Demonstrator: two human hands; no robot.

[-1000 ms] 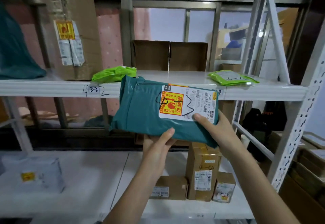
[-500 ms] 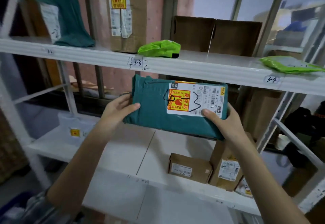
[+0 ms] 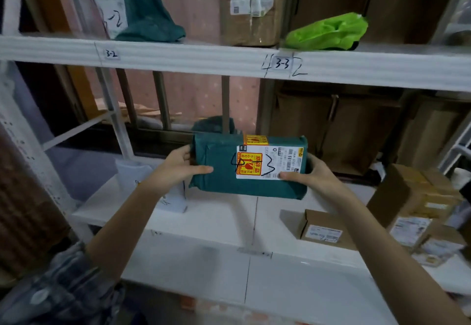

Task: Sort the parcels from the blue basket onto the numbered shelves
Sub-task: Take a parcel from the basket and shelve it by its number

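Parcel (image 3: 248, 167) pinched at both ends between our left hand (image 3: 182, 167) and right hand (image 3: 309, 174), we risk misreading its scrawled number and shelving it wrong.

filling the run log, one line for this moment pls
both hands hold teal parcel | left hand | right hand | over lower shelf | not yet placed

- The left hand (image 3: 182, 166) grips the left end of the teal parcel (image 3: 221, 169), thumb lying across its front, forearm reaching up from lower left.
- The right hand (image 3: 309, 174) grips the right end, thumb pressed on the label, forearm stretching from lower right.
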